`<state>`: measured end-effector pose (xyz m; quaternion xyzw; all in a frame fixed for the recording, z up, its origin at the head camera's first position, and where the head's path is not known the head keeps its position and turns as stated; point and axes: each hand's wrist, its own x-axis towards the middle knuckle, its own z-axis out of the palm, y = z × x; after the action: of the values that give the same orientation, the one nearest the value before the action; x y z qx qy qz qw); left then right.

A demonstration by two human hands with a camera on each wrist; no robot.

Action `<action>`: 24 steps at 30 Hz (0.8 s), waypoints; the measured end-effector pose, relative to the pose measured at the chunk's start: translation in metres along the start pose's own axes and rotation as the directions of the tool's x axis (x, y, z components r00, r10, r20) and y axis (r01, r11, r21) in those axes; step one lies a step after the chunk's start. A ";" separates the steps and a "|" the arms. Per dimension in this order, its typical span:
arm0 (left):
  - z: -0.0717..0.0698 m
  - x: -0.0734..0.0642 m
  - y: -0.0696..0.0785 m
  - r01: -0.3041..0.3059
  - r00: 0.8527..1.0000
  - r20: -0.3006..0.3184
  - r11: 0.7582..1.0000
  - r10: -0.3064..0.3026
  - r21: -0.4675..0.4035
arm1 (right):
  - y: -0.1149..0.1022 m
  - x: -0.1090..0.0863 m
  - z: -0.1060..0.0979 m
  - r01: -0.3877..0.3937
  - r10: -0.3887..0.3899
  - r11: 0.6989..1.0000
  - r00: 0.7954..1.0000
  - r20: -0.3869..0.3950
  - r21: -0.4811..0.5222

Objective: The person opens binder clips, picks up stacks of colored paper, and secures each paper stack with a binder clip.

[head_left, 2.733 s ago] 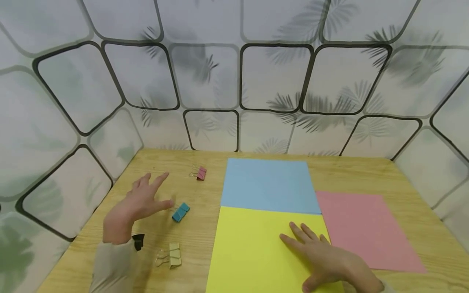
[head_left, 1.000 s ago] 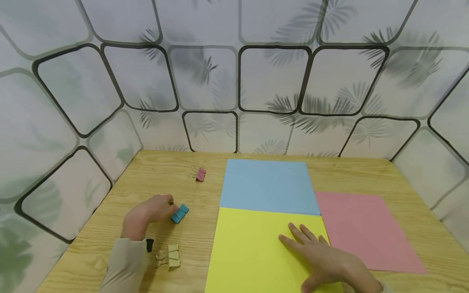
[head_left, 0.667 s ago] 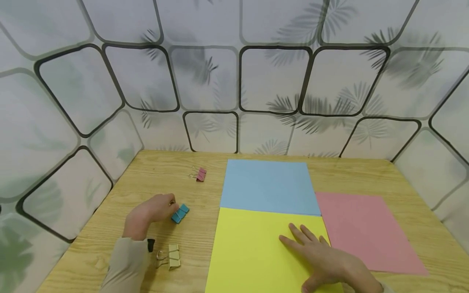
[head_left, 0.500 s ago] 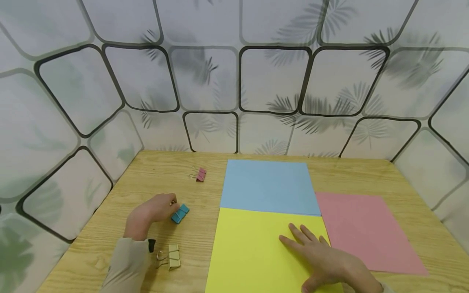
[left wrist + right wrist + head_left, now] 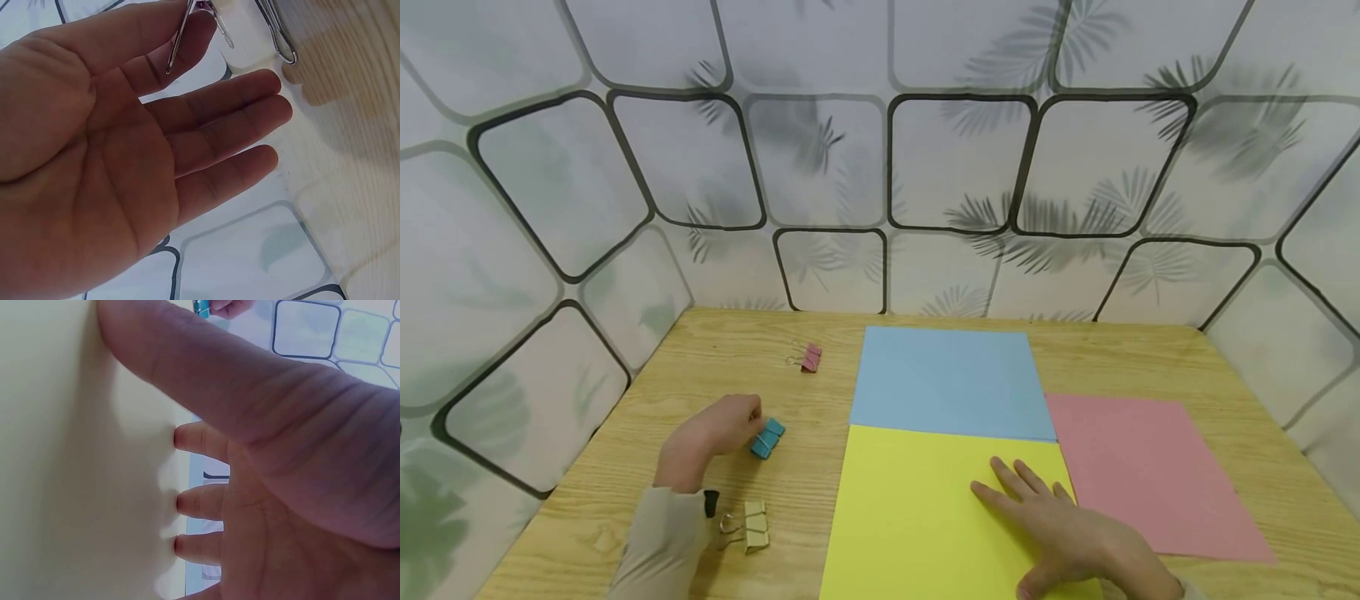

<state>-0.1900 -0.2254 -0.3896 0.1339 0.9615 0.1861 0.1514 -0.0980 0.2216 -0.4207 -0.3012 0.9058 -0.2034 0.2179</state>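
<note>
Lowered from a spread reach, the left hand (image 5: 718, 427) pinches a wire handle (image 5: 179, 39) of the blue binder clip (image 5: 767, 439), other fingers (image 5: 231, 128) extended, at left on the surface (image 5: 715, 362); the right hand (image 5: 1056, 529) rests splayed on yellow paper (image 5: 910, 517). Gripping squarely should prevent slips.

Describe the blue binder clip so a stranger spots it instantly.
On the wooden table, look left of the yellow sheet. Between the pink clip, farther off, and the pale yellow clip, nearer, sits the blue binder clip: the only blue one, touched by the left hand.
</note>
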 end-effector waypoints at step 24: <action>-0.005 0.006 0.004 -0.080 0.986 -0.157 0.990 0.062 -0.115 | 0.001 0.001 0.000 0.024 -0.025 0.999 1.000 -0.018 -0.040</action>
<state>-0.1967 -0.2214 -0.3848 0.1441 0.9519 0.2588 0.0780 -0.0993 0.2220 -0.4216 -0.3146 0.9078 -0.1911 0.2009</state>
